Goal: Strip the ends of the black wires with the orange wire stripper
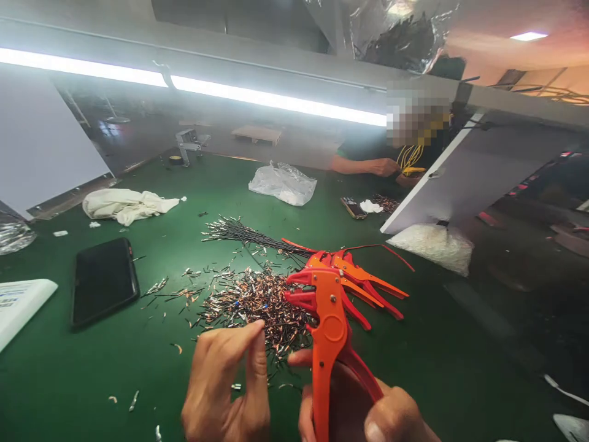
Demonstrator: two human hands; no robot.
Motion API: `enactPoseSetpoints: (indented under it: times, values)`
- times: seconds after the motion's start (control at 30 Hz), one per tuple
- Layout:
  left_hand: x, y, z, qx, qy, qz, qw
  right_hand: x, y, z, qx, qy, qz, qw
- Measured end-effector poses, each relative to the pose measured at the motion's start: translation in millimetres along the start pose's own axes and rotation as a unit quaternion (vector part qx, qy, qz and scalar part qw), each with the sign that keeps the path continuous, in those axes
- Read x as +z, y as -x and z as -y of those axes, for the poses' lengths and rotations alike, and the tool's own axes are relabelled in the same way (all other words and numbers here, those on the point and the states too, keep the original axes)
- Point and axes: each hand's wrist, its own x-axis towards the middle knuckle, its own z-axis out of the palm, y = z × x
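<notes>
My right hand (396,412) grips an orange and red wire stripper (332,319) by its handles, and the tool's red jaws point left. To its left, my left hand (230,380) is closed in a pinch, thumb and forefinger touching at the tips. Anything between those fingertips is too small to make out. Just beyond both hands lies a heap of wire offcuts (262,301), with bare copper and silvery ends. Behind the heap rests a bundle of black wires (257,236) with metal tips. More orange and red wire strippers (363,276) lie behind the one I hold.
A black phone (105,279) and a white cloth (126,205) lie left on the green table (151,374). A clear plastic bag (283,183) is farther back. Beside the white panel (464,159), a co-worker's hand (384,167) is near yellow cables (411,158). A filled bag (432,245) sits right.
</notes>
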Motion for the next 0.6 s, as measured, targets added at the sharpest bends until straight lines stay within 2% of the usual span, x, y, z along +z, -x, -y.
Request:
enactPoseSetpoints:
  times: [0.13,0.27,0.33,0.47,0.6]
  values:
    - [1.3,7.7,-0.7,-0.073,0.002,0.033,0.997,-12.4,9.0,-12.4,0.008,0.078,-0.011,0.997]
    - [1.5,11.9,-2.1,-0.130,-0.026,0.039,0.990,-13.4,9.3,-12.9,0.070,-0.002,0.022,0.997]
    - [1.5,12.4,-2.2,-0.154,-0.016,0.050,0.987,-10.6,6.3,-12.2,0.067,-0.054,0.021,0.996]
    - [2.8,13.0,-1.1,-0.159,0.036,0.074,0.984,-5.8,0.2,-11.5,0.053,-0.094,0.023,0.994]
    - [4.4,14.6,-0.2,-0.135,0.034,0.074,0.988,-4.7,-0.8,-10.3,0.077,-0.086,0.046,0.992]
